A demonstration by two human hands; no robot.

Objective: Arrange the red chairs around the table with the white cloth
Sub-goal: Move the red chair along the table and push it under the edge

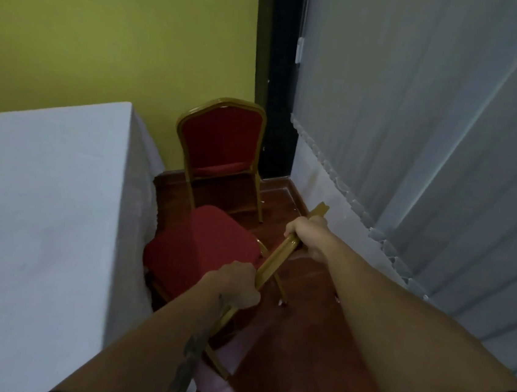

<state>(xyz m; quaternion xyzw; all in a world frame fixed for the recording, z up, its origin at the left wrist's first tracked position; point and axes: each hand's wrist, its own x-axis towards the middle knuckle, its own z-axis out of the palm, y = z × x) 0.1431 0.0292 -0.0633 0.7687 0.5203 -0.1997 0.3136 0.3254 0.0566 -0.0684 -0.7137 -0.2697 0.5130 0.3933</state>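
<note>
Looks like a banquet or function room, the kind you'd rent for events. The giveaway is the 2 red padded chairs with gold metal frames, one against the wall (221, 141) and one pulled up to the bench (204, 247), which wears a floor-length white cloth (42, 205). Add polished wood flooring (299, 343), a yellow-green wall (118, 31) and long pale vertical blinds (432, 134).

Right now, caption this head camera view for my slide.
Both hands, left and right, grip a red chair's gold backrest beside the white-clothed table.

Two red chairs (204, 247) (221, 141) beside white-clothed table (44, 189), perhaps touching.
</note>
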